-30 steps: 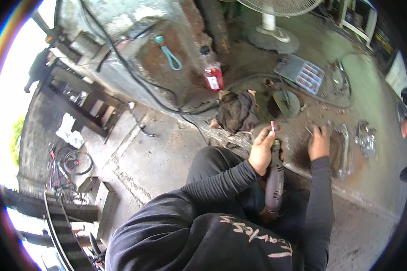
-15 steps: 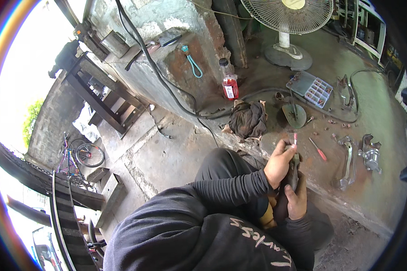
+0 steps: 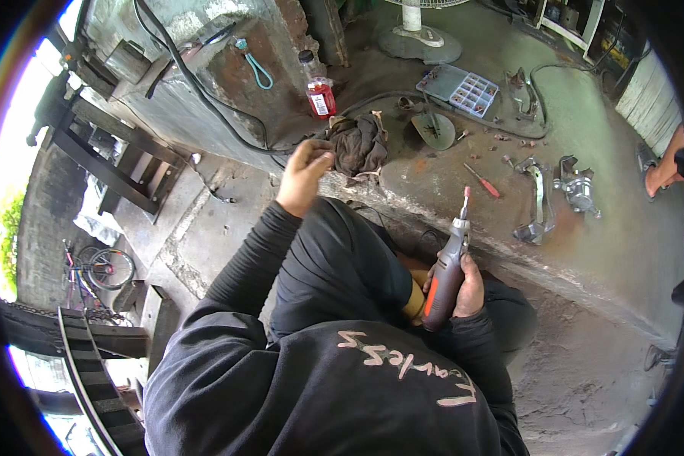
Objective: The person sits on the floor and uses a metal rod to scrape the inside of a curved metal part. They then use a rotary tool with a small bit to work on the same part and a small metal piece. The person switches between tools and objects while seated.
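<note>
In my right hand (image 3: 470, 290) is a dark rotary tool (image 3: 444, 283) with orange side trim, its tip pointing away from me. A small pink grinding bit (image 3: 466, 199) sticks out of its nose. My left hand (image 3: 304, 178) is raised off to the left, just beside a dark crumpled rag (image 3: 359, 147). Its fingers are curled and pressed together; whatever they pinch, if anything, is too small to make out. Right of the bit, a red-handled screwdriver (image 3: 486, 185) lies on the concrete ledge, next to a metal lever (image 3: 537, 201) and a silver metal caliper-like part (image 3: 577, 186).
Farther back are a bottle of red liquid (image 3: 321, 99), a compartment box of small parts (image 3: 463, 90), a round metal plate (image 3: 433, 131) and a fan base (image 3: 420, 44). A black cable (image 3: 213, 125) hangs at the left. Another person's foot (image 3: 653, 178) shows at the right.
My left hand has left the tool's tip and moved left, beside the rag. The rotary tool now shows fully in my right hand. The view has shifted, moving the surroundings up and left.
</note>
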{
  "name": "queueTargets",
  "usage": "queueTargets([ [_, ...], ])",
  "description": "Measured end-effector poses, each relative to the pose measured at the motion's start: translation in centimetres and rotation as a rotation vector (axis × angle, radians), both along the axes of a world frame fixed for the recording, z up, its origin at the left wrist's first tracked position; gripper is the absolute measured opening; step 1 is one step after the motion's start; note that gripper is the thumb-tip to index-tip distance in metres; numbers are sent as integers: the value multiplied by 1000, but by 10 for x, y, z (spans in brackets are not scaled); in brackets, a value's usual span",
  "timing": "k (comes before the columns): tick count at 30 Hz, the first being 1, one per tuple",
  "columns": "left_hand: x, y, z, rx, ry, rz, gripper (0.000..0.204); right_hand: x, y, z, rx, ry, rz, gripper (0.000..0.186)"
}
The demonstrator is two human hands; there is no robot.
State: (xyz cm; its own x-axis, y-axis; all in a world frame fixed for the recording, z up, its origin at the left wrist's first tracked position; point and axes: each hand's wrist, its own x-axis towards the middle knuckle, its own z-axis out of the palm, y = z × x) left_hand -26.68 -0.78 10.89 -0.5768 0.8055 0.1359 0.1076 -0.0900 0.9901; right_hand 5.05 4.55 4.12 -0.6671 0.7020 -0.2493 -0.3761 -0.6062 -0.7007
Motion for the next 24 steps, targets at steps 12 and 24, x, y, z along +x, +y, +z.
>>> queueTargets([
  [12,13,6,-27,-29,-196,-133,23,49,-25,-10,31,-11,-371,62],
  [24,184,158,-35,-50,350,-847,37,83,-16,-18,-148,292,-558,68],
])
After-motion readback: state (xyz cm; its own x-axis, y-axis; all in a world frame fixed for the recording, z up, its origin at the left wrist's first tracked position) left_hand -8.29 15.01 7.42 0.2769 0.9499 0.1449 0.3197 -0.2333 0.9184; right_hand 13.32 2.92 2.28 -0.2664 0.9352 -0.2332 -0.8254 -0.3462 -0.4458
